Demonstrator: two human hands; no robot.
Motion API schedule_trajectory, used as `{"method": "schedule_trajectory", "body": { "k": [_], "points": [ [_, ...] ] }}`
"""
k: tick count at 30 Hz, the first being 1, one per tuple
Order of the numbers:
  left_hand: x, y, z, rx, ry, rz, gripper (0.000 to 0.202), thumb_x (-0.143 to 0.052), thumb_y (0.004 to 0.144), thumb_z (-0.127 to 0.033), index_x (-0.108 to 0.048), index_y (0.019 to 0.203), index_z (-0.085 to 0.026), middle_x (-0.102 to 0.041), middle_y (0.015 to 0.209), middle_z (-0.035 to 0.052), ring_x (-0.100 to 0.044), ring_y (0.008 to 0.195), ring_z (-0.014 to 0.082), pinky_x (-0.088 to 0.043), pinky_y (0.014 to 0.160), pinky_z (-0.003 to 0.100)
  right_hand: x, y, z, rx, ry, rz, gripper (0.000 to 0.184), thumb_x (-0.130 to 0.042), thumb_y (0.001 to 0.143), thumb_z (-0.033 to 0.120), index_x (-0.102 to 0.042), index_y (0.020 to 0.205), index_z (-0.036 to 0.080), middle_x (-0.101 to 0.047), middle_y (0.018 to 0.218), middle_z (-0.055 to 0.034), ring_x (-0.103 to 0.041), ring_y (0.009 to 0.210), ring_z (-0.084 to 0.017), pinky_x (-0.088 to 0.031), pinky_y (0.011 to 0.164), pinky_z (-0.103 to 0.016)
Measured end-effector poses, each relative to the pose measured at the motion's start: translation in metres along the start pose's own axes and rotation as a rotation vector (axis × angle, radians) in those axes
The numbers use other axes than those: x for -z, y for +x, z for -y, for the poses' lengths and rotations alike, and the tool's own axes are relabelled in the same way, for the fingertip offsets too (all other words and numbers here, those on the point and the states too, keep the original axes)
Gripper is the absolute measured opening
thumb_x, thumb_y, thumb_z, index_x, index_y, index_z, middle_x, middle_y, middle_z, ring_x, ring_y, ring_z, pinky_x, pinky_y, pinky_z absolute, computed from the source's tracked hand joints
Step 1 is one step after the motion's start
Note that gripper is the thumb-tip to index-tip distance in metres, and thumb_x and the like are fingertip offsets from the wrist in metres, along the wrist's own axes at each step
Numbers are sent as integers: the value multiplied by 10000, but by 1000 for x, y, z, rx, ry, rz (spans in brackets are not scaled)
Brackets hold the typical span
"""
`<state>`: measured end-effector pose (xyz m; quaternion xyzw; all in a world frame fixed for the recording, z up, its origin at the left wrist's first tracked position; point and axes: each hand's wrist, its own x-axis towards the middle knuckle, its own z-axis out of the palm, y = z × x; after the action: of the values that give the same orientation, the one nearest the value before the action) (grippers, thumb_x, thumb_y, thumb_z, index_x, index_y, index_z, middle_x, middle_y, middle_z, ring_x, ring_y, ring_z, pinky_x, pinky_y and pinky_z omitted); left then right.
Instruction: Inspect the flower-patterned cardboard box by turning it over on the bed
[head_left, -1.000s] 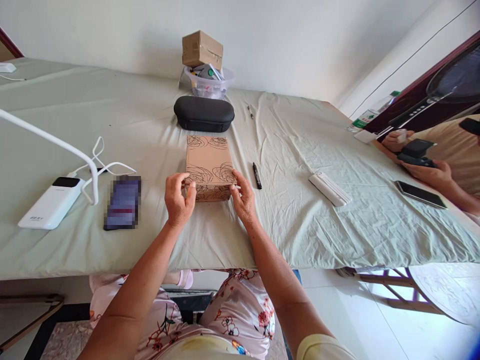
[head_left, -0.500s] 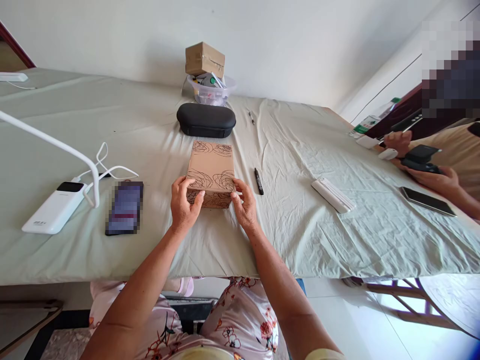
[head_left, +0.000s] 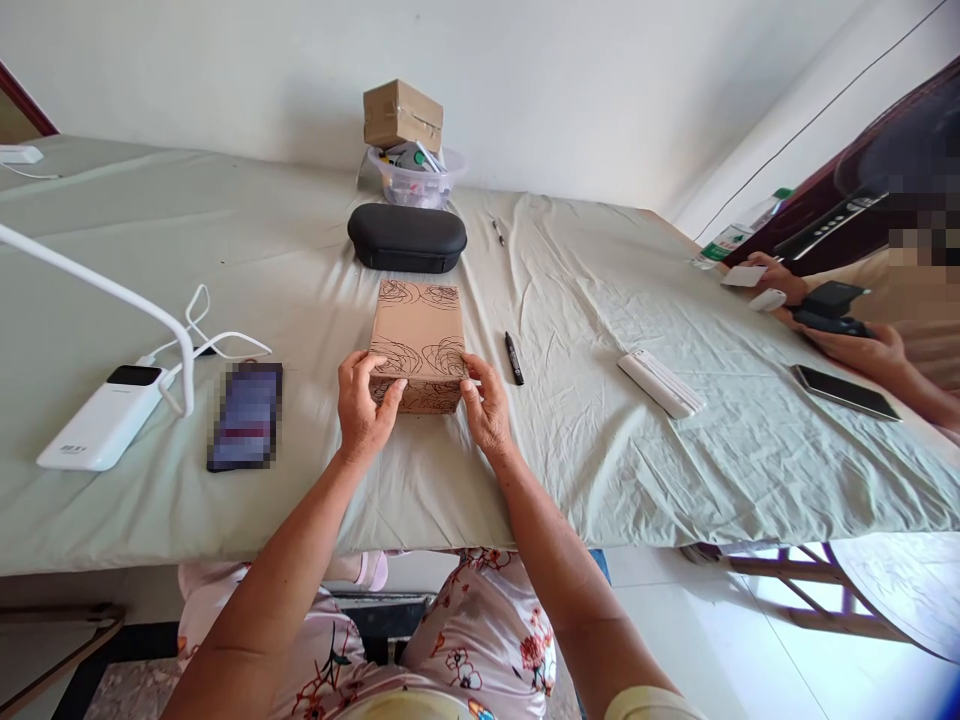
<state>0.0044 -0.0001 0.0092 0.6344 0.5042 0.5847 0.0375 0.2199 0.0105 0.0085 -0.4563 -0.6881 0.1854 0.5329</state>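
Note:
A brown cardboard box with black scribbled loops on its top corners and front face rests on the cloth in front of me. My left hand grips its near left corner, thumb on the front face and fingers along the side. At the near right corner, my right hand holds it the same way. Just right of the box lies a black marker pen. Behind it sits a black zippered case.
A white power bank with a cable, a phone and a white lamp arm are at left. Farther back, a carton tops a plastic basket. Another white power bank lies right, near another person's hands.
My hands keep the same hold on the box. The view has shifted slightly. At right, the other person's hand now shows a white card-like piece more plainly.

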Motion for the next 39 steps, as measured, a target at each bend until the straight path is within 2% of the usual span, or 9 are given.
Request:
{"method": "schedule_trajectory", "body": {
  "k": [7, 18, 23, 29, 32, 39],
  "points": [
    [0, 0, 0, -10, -9, -24, 407, -620, 999, -553, -619, 1230, -219, -623, 1266, 147, -613, 1201, 272, -530, 1031, 424, 1, 0, 4, -5, 12, 3, 570, -443, 1064, 686, -636, 1377, 250, -679, 1230, -129, -682, 1049, -235, -618, 800, -357],
    [-2, -1, -1, -4, 25, -40, 432, -578, 1011, -596, -604, 1230, -225, -623, 1276, 142, -633, 1198, 260, -550, 1013, 414, 1, 1, 4, -27, 59, -7, 540, -536, 1027, 689, -653, 1329, 257, -692, 1187, -108, -681, 1035, -234, -607, 763, -338],
    [-3, -3, -4, -5, 23, -39, 452, -594, 1003, -601, -587, 1251, -223, -607, 1299, 150, -623, 1224, 271, -542, 1047, 435, 0, 1, 2, -3, 60, -23, 536, -518, 1035, 688, -655, 1325, 258, -700, 1159, -108, -683, 1013, -236, -607, 754, -344],
    [-4, -4, -4, 3, 53, -19, 571, -643, 975, -627, -560, 1381, -234, -610, 1409, 167, -593, 1314, 310, -496, 1124, 483, 2, 0, 1, 17, 91, 7, 513, -578, 1016, 674, -651, 1316, 265, -670, 1139, -94, -673, 1009, -226, -612, 768, -340],
    [-3, -4, -4, 4, 65, -16, 549, -639, 974, -639, -587, 1346, -239, -615, 1409, 160, -601, 1303, 309, -498, 1122, 483, 2, 0, 1, 14, 86, 19, 532, -616, 988, 690, -643, 1309, 267, -655, 1135, -92, -667, 1015, -228, -613, 747, -329],
    [-4, -4, -5, 10, 44, -32, 532, -656, 965, -636, -603, 1308, -232, -628, 1368, 152, -614, 1263, 294, -515, 1095, 464, 1, -1, 2, 9, 90, -6, 514, -588, 1012, 673, -636, 1305, 253, -651, 1115, -86, -657, 997, -215, -597, 727, -308]
  ]
}}
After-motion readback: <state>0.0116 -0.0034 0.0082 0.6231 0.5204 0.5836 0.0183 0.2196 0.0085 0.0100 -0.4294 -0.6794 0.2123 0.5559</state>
